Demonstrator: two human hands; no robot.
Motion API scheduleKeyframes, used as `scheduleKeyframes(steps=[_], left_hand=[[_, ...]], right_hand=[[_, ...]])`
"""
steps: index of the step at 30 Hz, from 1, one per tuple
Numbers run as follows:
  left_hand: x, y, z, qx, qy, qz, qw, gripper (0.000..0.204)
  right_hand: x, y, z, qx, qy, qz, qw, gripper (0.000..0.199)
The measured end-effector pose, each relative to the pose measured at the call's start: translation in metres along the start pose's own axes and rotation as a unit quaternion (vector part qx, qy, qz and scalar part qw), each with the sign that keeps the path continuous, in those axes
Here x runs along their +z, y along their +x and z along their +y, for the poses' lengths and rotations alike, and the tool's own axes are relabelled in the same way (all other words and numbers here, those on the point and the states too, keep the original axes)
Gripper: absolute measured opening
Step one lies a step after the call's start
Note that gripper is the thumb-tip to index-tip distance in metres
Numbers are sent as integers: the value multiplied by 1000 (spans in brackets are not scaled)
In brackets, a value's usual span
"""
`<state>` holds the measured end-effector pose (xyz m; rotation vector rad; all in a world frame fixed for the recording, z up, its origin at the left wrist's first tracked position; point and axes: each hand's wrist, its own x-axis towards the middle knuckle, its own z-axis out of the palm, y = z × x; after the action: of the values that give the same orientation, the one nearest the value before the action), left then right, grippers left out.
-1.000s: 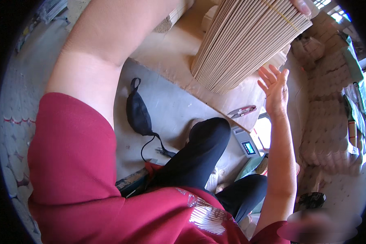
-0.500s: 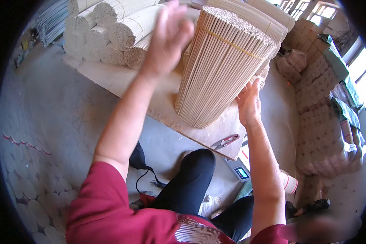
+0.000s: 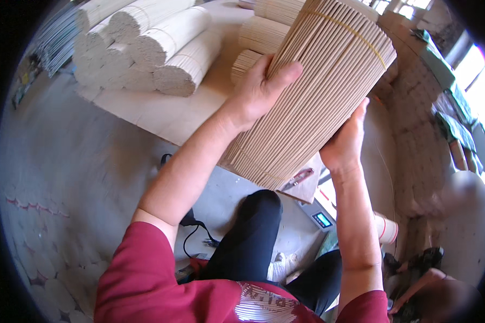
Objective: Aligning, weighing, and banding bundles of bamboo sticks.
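Note:
Between my two hands is a thick bundle of thin wooden sticks (image 3: 312,97), tilted with its upper end leaning to the right. Yellow bands go round it near both ends. My left hand (image 3: 258,91) grips its left side, thumb lying across the front and the other fingers hidden behind. Against the right side rests my right hand (image 3: 346,141), curled round the edge with most of its fingers out of sight. The bundle's lower end is at the front edge of the wooden board table (image 3: 151,116), close to red-handled snips (image 3: 299,177).
More stick bundles (image 3: 180,62) lie stacked at the back left, with others (image 3: 264,35) behind the held one. A scale with a lit display (image 3: 322,219) stands below the table's right corner. Wrapped packs (image 3: 415,145) line the right side. Another person's arm (image 3: 423,285) shows at lower right.
My left hand has come down from the air onto the bundle's left side. The bundle has tipped further and shifted toward me, and my right hand has moved slightly right with it.

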<state>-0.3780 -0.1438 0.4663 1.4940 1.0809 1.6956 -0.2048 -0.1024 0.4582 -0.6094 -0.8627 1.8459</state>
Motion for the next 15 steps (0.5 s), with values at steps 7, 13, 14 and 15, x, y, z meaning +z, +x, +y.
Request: scheduleKeyframes(steps=[7, 13, 14, 15], left_hand=[[87, 0, -7, -314, -185, -156, 918, 67], [133, -53, -22, -202, -124, -285, 929, 79], [143, -58, -32, -232, -114, -292, 921, 84], [147, -58, -58, -321, -135, -307, 886, 84]], right_hand=[[-75, -66, -29, -59, -96, 38, 993, 70], [-179, -137, -15, -42, 11, 113, 993, 62], [-198, -150, -22, -28, 96, 58, 993, 62], [-211, -161, -28, -14, 182, -5, 983, 63]])
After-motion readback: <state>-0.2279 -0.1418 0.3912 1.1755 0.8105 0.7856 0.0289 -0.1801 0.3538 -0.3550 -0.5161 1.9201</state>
